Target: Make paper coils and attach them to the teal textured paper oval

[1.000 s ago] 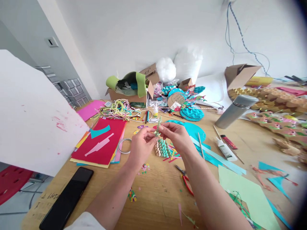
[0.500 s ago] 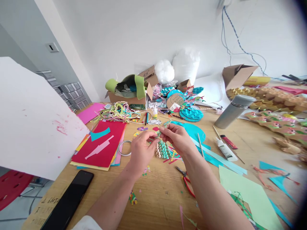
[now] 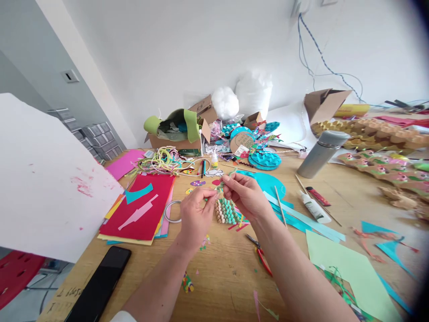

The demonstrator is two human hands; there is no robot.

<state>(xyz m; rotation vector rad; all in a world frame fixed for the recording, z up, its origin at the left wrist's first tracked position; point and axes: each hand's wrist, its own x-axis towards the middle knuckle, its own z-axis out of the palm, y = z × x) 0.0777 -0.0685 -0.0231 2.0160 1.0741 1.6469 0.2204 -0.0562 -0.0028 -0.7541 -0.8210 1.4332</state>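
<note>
My left hand (image 3: 196,214) and my right hand (image 3: 244,193) meet above the wooden table (image 3: 221,268), both pinching a small green paper strip (image 3: 219,188) between fingertips. Just below them lies a woven piece of teal and tan paper scales (image 3: 226,211). Red-handled scissors (image 3: 259,252) rest beneath my right forearm. A roll of clear tape (image 3: 172,211) lies left of my left hand.
A stack of red and coloured sheets (image 3: 140,205) and a black phone (image 3: 98,286) lie at left, beside a white board (image 3: 43,179). Glue bottle (image 3: 313,206), grey flask (image 3: 320,154), pale green sheet (image 3: 348,268), cardboard boxes (image 3: 181,129) and scaled paper crafts (image 3: 378,134) crowd the rear and right.
Both hands stay together on the green strip, which sits slightly lower than a second ago. The view has tilted a little; nothing on the table moved.
</note>
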